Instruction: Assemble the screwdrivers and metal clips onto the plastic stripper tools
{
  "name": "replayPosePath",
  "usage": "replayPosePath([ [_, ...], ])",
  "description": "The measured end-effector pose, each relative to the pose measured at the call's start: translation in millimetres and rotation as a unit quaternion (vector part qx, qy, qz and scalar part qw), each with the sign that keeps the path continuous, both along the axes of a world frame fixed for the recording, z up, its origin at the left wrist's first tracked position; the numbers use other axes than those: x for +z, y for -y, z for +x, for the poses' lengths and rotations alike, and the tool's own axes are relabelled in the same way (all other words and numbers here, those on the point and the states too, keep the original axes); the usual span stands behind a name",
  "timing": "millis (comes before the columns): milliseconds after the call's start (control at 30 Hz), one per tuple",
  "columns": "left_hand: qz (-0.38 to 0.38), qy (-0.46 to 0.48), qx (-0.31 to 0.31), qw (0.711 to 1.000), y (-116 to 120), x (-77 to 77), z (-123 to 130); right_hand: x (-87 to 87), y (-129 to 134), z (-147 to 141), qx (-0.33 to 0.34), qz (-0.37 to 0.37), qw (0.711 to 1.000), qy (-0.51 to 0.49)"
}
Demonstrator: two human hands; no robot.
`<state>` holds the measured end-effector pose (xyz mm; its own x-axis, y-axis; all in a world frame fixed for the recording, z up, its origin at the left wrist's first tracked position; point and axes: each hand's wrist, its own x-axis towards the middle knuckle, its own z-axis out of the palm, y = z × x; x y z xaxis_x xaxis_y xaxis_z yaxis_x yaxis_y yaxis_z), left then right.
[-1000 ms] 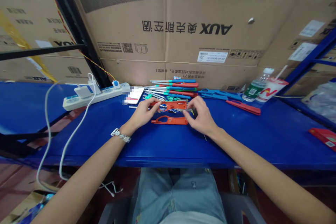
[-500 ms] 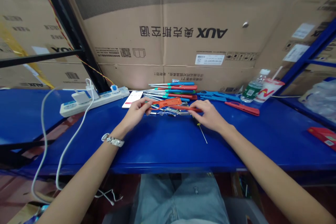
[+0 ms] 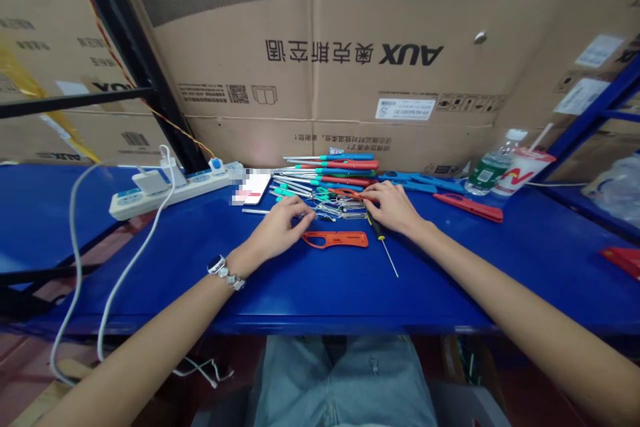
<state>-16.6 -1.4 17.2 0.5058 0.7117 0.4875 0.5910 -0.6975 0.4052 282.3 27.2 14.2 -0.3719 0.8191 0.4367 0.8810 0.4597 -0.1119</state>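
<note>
Casing [image 3: 345, 239] before carton [image 3: 320, 110], "AUX" [image 3: 411, 55] upside-down

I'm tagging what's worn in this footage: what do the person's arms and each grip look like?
The left grip and right grip are ungloved; no sleeves show on the forearms. The left wrist wears a silver-coloured band with a dark, watch-like face; nothing worn shows on the right wrist.

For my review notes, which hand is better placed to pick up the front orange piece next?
Left hand, probably: it's at the looped end of the front orange piece; the right hand is farther back, at a second orange piece.
</note>
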Motion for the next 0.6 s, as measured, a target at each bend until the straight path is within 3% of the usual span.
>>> replayPosePath([
  [133, 0.054, -0.113, 0.042, 0.991, -46, 18.3, -12, 7.5, -8, -8, 0.010, 0.005, 1.000, -0.011],
  [300, 0.023, -0.283, 0.037, 0.958, -93, 30.6, -9, 21.3, -22, -39, 0.065, -0.034, 0.997, 0.018],
  [433, 0.012, -0.325, 0.043, 0.945, -95, 32.8, 5, 20.6, -29, -53, 0.093, -0.057, 0.993, 0.040],
  [600, 0.049, -0.296, 0.021, 0.954, -81, 39.8, 12, 8.4, -32, -45, 0.063, -0.044, 0.997, 0.012],
])
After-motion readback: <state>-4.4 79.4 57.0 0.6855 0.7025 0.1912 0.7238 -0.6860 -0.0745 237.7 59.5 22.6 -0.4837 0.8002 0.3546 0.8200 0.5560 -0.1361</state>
